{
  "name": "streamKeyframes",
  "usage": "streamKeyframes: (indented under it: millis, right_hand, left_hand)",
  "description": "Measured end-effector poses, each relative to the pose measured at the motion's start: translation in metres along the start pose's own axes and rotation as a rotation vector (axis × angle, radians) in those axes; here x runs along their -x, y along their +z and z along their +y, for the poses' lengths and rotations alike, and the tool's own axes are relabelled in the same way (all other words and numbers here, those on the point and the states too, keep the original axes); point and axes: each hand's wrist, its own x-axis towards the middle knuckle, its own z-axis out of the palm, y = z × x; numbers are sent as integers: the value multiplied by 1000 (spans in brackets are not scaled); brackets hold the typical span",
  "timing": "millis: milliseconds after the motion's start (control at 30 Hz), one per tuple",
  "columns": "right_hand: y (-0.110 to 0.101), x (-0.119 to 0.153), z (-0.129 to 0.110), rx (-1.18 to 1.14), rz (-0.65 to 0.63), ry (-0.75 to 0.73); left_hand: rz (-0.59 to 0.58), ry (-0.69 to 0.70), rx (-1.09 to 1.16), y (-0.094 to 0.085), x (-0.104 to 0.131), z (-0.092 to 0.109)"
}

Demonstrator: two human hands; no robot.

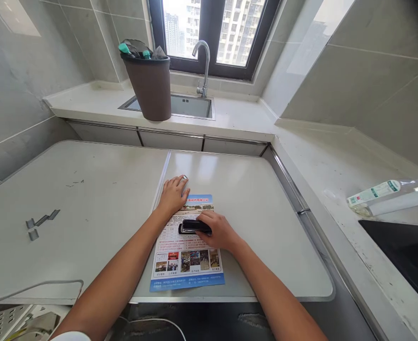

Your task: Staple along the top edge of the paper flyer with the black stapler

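A printed flyer (187, 270) with blue edges and small photos lies flat on the white table (258, 199). My right hand (218, 229) is wrapped around the rear of a black stapler (191, 227), which rests on the middle of the flyer. My left hand (174, 193) is at the flyer's top left corner, palm down, fingers pointing forward and somewhat spread. A small silvery piece (185, 177) shows at its fingertips; whether the hand holds it is unclear.
Several strips of staples (42, 219) lie on the table's left part. Behind are a brown bin (152, 90), a sink (191, 106) and a faucet (206, 66). A plastic bottle (390, 192) lies on the right counter (322, 156). A white cable (45, 283) crosses the front left.
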Motion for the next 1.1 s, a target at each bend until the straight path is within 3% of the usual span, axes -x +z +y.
streamKeyframes:
  millis: [200, 367, 533, 800, 933, 1100]
  right_hand:
    - [-36, 15, 20, 74, -97, 69]
    - [-55, 24, 36, 80, -92, 111]
    - [-53, 24, 39, 92, -80, 105]
    - [-52, 22, 35, -6, -17, 56]
    - [-46, 23, 39, 72, -11, 1]
    - [-36, 20, 39, 45, 127, -90]
  left_hand:
    - [50, -79, 41, 2, 0, -1]
    - [-1, 128, 160, 6, 1, 1]
    - [-107, 246, 165, 8, 3, 8]
    - [-133, 216, 146, 5, 2, 8]
    - [-139, 186, 146, 5, 2, 8]
    - [-153, 174, 150, 6, 2, 8]
